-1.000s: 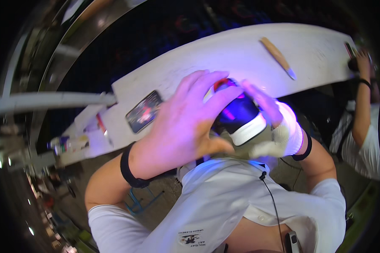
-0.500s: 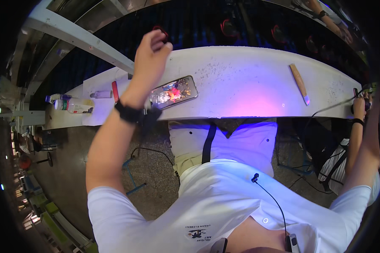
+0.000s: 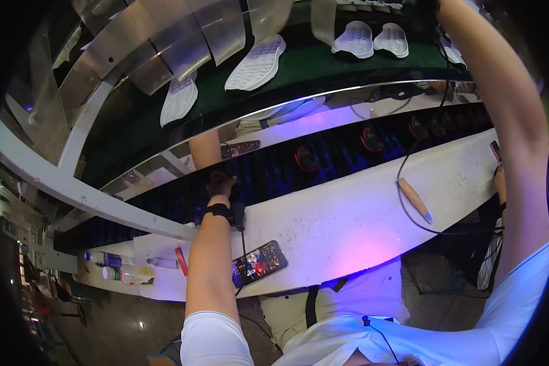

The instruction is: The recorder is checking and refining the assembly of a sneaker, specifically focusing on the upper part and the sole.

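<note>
My left hand point(image 3: 221, 185) reaches out over a black conveyor belt point(image 3: 262, 177). Its fingers lie in shadow, curled at a dark piece with a red edge point(image 3: 218, 175), most of which the hand covers. On that wrist is a black band point(image 3: 218, 211) with a small black box and a cable. Farther right along the belt sit more dark red-edged pieces point(image 3: 307, 159). My right arm point(image 3: 512, 91) is raised at the right, and its hand lies past the top edge of the picture.
White soles point(image 3: 256, 64) lie on a green upper belt point(image 3: 311, 67). The white table point(image 3: 323, 226) holds a phone point(image 3: 262, 262), a wooden-handled brush point(image 3: 415, 198), a red strip point(image 3: 181, 261) and bottles point(image 3: 128, 274). A grey metal frame point(image 3: 104, 204) crosses at left; a cable hangs at right.
The view has tilted up, showing the upper belt and soles. My left hand has come down to the red-edged piece on the black belt. My right arm has risen.
</note>
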The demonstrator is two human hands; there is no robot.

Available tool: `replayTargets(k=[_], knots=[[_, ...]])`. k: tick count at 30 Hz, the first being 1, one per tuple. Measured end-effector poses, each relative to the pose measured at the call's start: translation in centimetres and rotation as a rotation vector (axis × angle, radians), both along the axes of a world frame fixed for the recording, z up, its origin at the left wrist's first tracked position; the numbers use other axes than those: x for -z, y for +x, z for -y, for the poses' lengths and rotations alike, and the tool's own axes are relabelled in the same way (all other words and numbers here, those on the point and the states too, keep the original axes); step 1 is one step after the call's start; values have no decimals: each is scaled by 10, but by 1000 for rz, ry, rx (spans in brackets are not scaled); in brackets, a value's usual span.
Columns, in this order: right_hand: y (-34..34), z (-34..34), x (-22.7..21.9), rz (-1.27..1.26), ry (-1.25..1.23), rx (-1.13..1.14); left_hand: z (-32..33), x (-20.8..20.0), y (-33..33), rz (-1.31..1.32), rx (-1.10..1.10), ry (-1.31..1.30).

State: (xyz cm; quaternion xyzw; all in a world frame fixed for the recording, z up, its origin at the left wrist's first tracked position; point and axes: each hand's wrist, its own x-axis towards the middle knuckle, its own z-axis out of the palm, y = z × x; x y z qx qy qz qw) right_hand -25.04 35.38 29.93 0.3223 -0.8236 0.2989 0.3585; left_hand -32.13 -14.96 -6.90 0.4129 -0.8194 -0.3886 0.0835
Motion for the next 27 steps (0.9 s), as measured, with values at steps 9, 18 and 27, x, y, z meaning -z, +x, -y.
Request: replayTargets(k=[9,18,27], knots=[[-30,263,-18,181,589,-282,-89,-100,79,-463,448,1011],[-60,166,-2,-197,724,113,-262,-151,269,-118,516,1488],[-23,128,-13,130,184,-49,-279,-128,293,-506,906,-299]])
